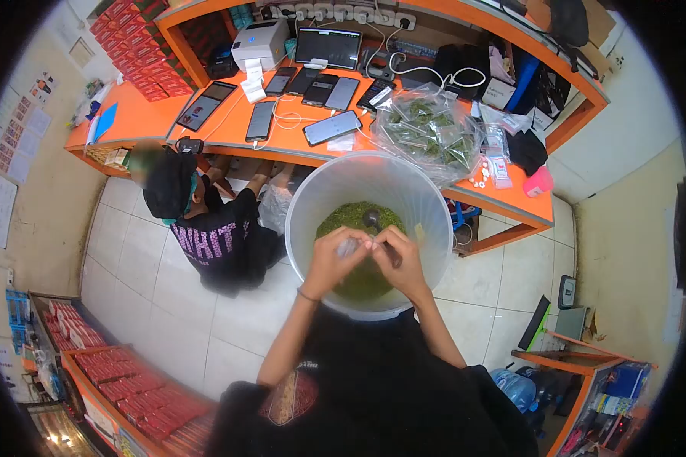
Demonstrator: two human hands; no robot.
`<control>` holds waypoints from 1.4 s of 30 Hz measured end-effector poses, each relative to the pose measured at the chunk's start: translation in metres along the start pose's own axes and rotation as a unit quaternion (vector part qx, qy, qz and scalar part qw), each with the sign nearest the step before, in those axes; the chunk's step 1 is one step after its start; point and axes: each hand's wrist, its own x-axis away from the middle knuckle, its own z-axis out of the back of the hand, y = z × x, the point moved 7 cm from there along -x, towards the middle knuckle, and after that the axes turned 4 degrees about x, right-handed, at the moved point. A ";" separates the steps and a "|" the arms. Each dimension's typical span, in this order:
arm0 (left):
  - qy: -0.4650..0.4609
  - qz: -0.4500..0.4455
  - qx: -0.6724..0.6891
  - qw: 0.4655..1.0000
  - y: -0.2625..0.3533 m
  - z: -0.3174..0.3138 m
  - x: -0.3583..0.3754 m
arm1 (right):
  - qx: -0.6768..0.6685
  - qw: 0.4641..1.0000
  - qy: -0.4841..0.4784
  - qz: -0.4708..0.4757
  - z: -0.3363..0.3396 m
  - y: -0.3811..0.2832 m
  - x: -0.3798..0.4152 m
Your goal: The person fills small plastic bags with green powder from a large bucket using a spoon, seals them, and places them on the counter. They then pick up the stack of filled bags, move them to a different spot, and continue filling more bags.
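Below me stands a large translucent plastic tub [427,206] with green dried, chopped leaves [351,215] in its bottom. Both my hands are over the tub, fingertips meeting in the middle. My left hand [334,261] is closed on what looks like a small clear plastic bag [348,247]. In my right hand [404,265] lies a dark spoon [371,218], its bowl pointing away from me over the leaves and its brown handle against the palm. The right fingertips also pinch at the bag's edge; how much of it they grip is hidden.
Beyond the tub, an orange table [229,137] carries several phones, a label printer [261,44] and a big clear bag of small leaf-filled packets [427,129]. A person [213,221] in black crouches at the left. Red boxes [145,388] fill a shelf at lower left.
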 end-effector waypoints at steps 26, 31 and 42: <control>0.094 0.255 0.218 0.937 -0.068 0.037 0.006 | -0.266 0.918 0.095 -0.277 0.036 0.095 -0.026; 0.075 0.317 0.482 0.814 -0.080 0.009 0.020 | -0.109 0.947 -0.038 -0.300 -0.009 0.066 -0.014; 0.001 0.287 0.480 0.829 -0.067 -0.019 0.019 | -0.190 0.954 -0.055 -0.227 -0.042 0.074 0.001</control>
